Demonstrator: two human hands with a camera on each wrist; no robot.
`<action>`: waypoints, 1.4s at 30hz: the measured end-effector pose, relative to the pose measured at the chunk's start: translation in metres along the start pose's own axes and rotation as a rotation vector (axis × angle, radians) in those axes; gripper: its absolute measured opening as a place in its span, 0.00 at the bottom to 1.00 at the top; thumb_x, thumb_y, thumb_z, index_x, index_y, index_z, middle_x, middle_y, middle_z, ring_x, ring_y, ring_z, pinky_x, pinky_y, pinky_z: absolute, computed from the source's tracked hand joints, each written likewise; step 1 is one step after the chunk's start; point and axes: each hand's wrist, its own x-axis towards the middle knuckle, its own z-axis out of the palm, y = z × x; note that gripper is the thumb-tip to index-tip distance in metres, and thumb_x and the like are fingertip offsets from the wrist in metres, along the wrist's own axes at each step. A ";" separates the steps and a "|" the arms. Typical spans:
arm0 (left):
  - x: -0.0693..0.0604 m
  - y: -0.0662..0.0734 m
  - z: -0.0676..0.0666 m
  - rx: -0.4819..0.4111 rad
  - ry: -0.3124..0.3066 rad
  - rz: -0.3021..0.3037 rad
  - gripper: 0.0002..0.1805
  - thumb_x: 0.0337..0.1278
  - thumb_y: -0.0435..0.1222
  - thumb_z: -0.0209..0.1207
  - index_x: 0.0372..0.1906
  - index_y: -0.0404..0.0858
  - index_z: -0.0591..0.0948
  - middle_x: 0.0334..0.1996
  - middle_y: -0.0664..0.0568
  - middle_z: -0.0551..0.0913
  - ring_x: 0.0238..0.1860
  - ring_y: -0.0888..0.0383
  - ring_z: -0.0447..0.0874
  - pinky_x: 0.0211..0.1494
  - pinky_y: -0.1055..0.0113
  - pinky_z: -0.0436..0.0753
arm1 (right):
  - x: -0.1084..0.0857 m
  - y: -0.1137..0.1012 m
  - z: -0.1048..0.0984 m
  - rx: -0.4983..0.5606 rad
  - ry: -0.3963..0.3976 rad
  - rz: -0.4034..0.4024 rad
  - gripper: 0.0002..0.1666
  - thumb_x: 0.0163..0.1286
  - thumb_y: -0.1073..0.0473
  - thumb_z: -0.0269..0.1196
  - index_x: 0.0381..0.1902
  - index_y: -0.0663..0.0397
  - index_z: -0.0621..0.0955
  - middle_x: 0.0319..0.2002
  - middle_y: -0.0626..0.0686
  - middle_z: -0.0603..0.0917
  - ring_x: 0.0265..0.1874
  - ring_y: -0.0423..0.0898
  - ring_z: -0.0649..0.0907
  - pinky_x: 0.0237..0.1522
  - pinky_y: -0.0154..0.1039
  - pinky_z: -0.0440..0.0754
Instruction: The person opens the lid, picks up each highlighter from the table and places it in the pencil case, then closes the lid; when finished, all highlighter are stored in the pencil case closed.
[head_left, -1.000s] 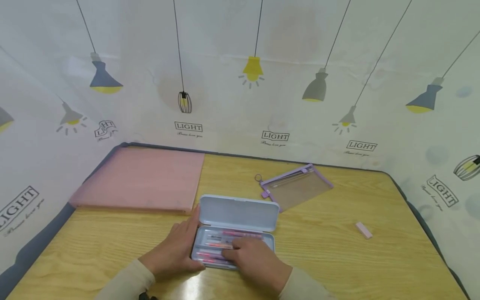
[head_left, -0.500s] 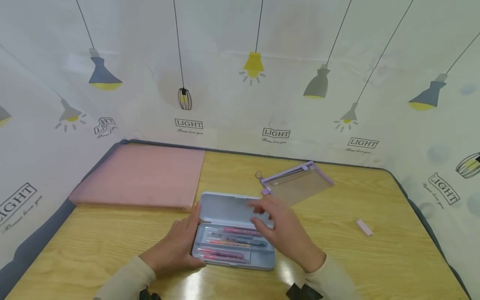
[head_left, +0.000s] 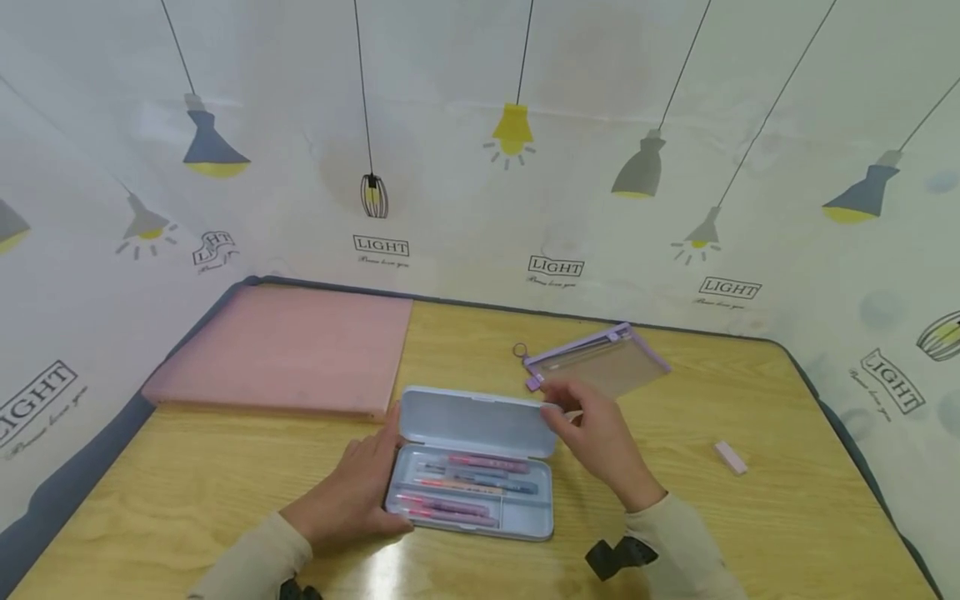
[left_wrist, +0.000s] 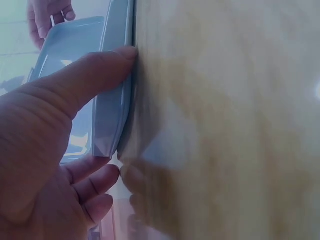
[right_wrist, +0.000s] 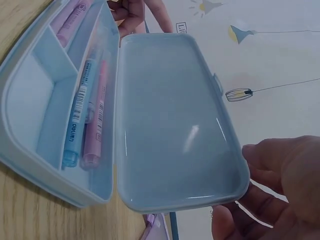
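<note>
A light-blue pencil case (head_left: 525, 518) lies with its lid (head_left: 472, 421) raised. Several pens and markers, among them a pink pen (head_left: 487, 463) and a blue marker (right_wrist: 80, 110), lie in its compartments; the front right compartment holds nothing. My left hand (head_left: 356, 492) grips the case's left end, thumb along the front wall and fingers at the far side. At the lid's right outer corner, my right hand (head_left: 600, 437) pinches the rim between thumb and fingers, clearest in the right wrist view.
A large pink folder-like item (head_left: 285, 350) lies back left. Behind the case is a clear zip pouch (head_left: 607, 367) with purple trim. A small pale pink block (head_left: 731, 457) lies on the wooden table (head_left: 810, 517) at the right. A printed curtain (head_left: 450, 125) surrounds the table.
My right hand has come up out of the case's compartments and moved right to the lid's corner, taking hold of its rim. The left hand stays at the case's left end.
</note>
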 end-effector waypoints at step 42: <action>-0.005 0.018 -0.028 0.378 0.050 0.431 0.21 0.48 0.38 0.71 0.51 0.46 0.86 0.52 0.50 0.85 0.50 0.52 0.83 0.51 0.58 0.81 | -0.062 -0.006 0.016 -0.587 -0.333 -0.396 0.24 0.62 0.52 0.69 0.58 0.43 0.83 0.59 0.55 0.80 0.57 0.52 0.80 0.54 0.49 0.80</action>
